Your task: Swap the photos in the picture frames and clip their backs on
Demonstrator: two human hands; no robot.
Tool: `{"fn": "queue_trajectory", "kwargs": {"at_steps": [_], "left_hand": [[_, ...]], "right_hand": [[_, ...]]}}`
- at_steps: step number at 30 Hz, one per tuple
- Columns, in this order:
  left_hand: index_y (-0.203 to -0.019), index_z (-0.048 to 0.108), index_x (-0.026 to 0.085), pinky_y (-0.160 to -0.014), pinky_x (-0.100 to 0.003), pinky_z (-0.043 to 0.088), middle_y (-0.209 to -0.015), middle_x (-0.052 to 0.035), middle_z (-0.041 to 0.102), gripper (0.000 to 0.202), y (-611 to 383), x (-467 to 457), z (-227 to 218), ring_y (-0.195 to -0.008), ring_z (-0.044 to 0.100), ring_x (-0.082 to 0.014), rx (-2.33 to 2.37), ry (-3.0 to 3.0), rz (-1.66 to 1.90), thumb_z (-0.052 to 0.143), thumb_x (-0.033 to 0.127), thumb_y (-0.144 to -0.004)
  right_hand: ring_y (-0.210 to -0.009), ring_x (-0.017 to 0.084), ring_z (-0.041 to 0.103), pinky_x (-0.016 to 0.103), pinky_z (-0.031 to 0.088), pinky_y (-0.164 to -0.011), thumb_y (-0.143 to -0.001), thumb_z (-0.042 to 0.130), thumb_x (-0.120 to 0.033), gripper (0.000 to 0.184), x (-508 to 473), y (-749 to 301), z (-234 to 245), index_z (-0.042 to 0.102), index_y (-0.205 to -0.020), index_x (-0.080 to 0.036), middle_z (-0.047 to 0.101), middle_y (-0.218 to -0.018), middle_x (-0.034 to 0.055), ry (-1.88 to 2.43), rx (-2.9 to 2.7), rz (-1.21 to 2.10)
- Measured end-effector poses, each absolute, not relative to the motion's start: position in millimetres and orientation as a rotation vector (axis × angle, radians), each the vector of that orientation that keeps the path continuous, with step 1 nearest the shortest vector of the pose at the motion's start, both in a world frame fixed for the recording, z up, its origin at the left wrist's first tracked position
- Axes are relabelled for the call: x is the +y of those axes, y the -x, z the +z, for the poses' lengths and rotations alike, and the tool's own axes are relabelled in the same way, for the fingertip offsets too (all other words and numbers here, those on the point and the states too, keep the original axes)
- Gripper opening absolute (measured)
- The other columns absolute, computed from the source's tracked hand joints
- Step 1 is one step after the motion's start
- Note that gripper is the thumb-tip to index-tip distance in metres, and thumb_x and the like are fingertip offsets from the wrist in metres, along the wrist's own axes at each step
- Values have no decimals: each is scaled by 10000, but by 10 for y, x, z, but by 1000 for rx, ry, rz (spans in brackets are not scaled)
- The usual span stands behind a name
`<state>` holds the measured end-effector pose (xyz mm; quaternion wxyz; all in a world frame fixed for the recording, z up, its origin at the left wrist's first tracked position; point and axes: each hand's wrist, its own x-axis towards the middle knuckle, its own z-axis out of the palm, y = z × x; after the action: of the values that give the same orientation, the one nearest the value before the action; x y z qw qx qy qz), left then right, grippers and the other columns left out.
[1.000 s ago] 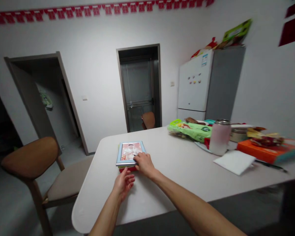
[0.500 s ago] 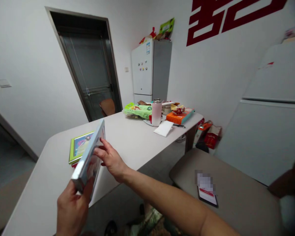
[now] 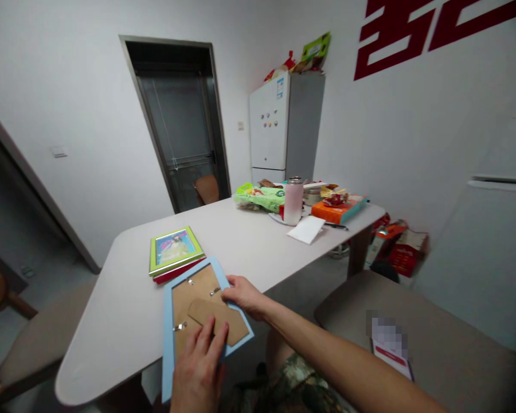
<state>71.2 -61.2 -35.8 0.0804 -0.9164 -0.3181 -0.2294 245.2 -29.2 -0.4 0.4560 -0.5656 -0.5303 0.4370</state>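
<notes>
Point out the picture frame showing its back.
The light-blue frame, gripped by the right hand: its brown backing and clips are visible, while the green frame lies face up.

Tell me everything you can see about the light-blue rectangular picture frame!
The light-blue rectangular picture frame shows its back: a brown, cardboard-looking board, a matching stand flap and three small silvery metal clips. It tilts at the near edge of the white table. The right hand grips its right side; the left hand lays fingers on the back. Its front is hidden.
</notes>
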Motion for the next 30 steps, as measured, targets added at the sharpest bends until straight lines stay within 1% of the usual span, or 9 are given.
{"fn": "queue_trajectory", "kwargs": {"at_steps": [4, 8, 12, 14, 16, 19, 22, 26, 30], "left_hand": [[-1161, 425, 276, -854, -371, 415, -1248, -13, 434, 575, -824, -678, -358, -1072, 412, -232, -1180, 2832, -511, 423, 23, -645], [-1133, 463, 272, -889, -384, 375, -1263, -24, 415, 487, -828, -724, -262, -1083, 399, -254, -1329, 3002, -438, 450, 94, -681], [-1115, 485, 249, -926, -361, 336, -1223, -29, 462, 441, -630, -636, -166, -1077, 412, -242, -1352, 3168, -621, 522, 228, -676], [-1137, 469, 195, -958, -351, 293, -1212, -63, 469, 454, -491, -514, -161, -1105, 396, -233, -1548, 3059, -781, 505, 288, -694], [-1173, 426, 114, -984, -351, 244, -1254, -117, 413, 504, -368, -365, -189, -1155, 346, -237, -1836, 2843, -872, 475, 295, -706], [-1209, 356, 43, -993, -315, 221, -1313, -156, 307, 559, -262, -184, -253, -1197, 291, -224, -2050, 2721, -858, 450, 269, -707], [-1222, 327, 30, -992, -278, 215, -1324, -153, 284, 567, -242, -122, -294, -1205, 281, -204, -2049, 2745, -846, 436, 245, -709], [-1226, 320, 29, -995, -264, 201, -1322, -146, 293, 574, -249, -150, -311, -1205, 279, -198, -2052, 2729, -870, 436, 234, -703], [-1220, 337, 40, -995, -258, 197, -1310, -136, 321, 560, -245, -160, -331, -1194, 297, -189, -2070, 2691, -900, 429, 208, -694]], "right_hand": [[-670, 137, 511, 231, 366, -616, -544, 457, -127, 415, -199, -2513, -135, 554, -947, -140, 616, -786, 37, 1546, -1433, 870], [-789, 163, 512, 248, 354, -723, -595, 455, -147, 384, -207, -2489, -219, 542, -969, -151, 594, -886, 69, 1738, -1630, 603], [-900, 177, 493, 252, 346, -798, -647, 448, -204, 417, -242, -2462, -232, 511, -1055, -148, 538, -980, 96, 1891, -1857, 258], [-974, 180, 464, 251, 328, -843, -648, 456, -208, 443, -223, -2461, -222, 506, -1084, -149, 492, -1070, 108, 1825, -1936, 219], [-1023, 184, 438, 251, 309, -871, -644, 460, -191, 419, -172, -2458, -211, 541, -1054, -152, 458, -1125, 111, 1764, -2005, 210], [-949, 172, 479, 245, 335, -828, -669, 441, -183, 297, -70, -2440, -211, 627, -900, -171, 503, -1042, 94, 1755, -2068, 217], [-845, 156, 505, 238, 361, -753, -708, 416, -202, 257, 3, -2419, -220, 650, -811, -181, 527, -940, 81, 1774, -2059, 190], [-815, 170, 492, 261, 358, -710, -722, 412, -199, 257, -18, -2350, -204, 641, -839, -197, 545, -897, 77, 1801, -2058, 93], [-941, 200, 440, 297, 314, -788, -725, 445, -229, 254, -116, -2078, -156, 618, -911, -224, 540, -1019, 67, 1674, -2100, 18]]}}
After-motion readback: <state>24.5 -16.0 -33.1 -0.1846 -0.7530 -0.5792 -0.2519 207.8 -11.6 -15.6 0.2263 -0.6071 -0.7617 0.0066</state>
